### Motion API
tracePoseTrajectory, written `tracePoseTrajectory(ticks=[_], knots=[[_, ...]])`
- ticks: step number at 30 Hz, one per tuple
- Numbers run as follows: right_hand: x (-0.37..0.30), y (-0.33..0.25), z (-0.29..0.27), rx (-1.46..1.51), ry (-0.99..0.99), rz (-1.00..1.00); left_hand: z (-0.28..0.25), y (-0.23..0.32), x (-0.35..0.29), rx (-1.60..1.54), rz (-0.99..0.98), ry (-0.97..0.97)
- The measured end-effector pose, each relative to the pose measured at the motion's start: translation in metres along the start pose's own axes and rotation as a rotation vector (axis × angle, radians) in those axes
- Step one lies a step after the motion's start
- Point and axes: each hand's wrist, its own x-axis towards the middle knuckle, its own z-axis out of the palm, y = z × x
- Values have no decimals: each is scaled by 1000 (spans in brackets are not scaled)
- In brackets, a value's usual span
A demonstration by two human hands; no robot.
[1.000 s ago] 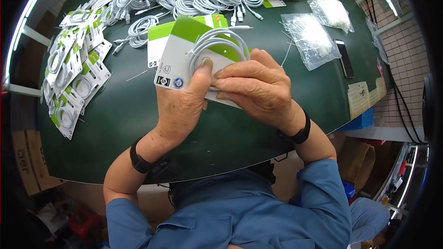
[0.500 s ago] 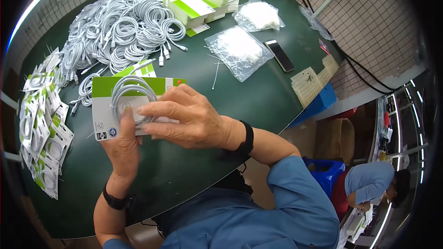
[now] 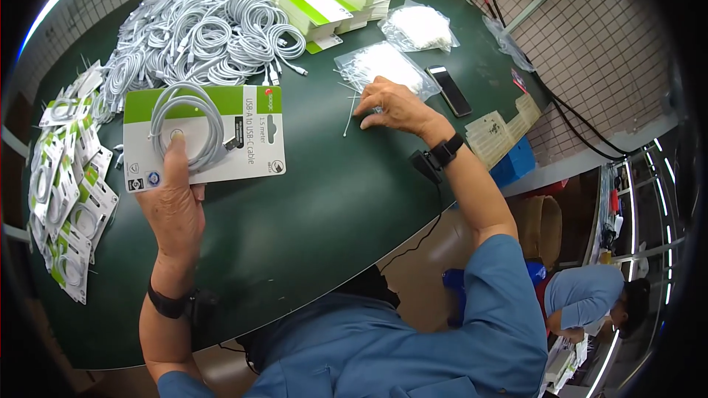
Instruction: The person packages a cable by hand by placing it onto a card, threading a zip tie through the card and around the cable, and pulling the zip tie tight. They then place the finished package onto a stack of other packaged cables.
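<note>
My left hand [image 3: 175,210] grips a white and green retail card [image 3: 247,166] by its lower left part. Under the thumb, a coiled light-grey USB cable [image 3: 216,129] lies against the front of the card, its plug near the card's middle. My right hand [image 3: 400,107] is over the near edge of a clear bag of white cable ties [image 3: 383,63]. Its fingers are bent, with a gap between thumb and forefinger, and I see nothing held. A loose cable tie [image 3: 349,118] lies just left of those fingertips.
A big heap of coiled cables [image 3: 199,29] covers the far left. Carded cables [image 3: 74,191] pile up along the left edge. Stacked cards [image 3: 313,11], a second bag of ties [image 3: 420,27] and a phone [image 3: 448,91] lie beyond. Another person [image 3: 586,295] works at far right.
My right hand has left the card and moved right to the bag of ties. The left hand has shifted the card and cable slightly up and left.
</note>
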Motion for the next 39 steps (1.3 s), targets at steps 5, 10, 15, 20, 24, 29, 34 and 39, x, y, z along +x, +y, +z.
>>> tracePoseTrajectory(ticks=[5,10,15,20,24,29,34,39], knots=[[13,-4,18,121,34,56,-1,-2,2,-6,-8,-3],[24,-18,25,78,-18,94,-2,1,1,-24,-9,-11],[24,-33,39,9,0,101,-4,1,7,-33,34,0],[23,-40,28,16,90,90,-1,5,3,-59,23,-20],[21,-20,15,70,-26,145,-1,7,3,-68,33,-10],[17,-23,25,44,-88,155,-3,5,4,-72,34,-7],[14,-56,44,15,44,10,-3,5,4,-62,54,-38],[19,-80,48,16,106,-6,4,7,0,-59,87,-22]])
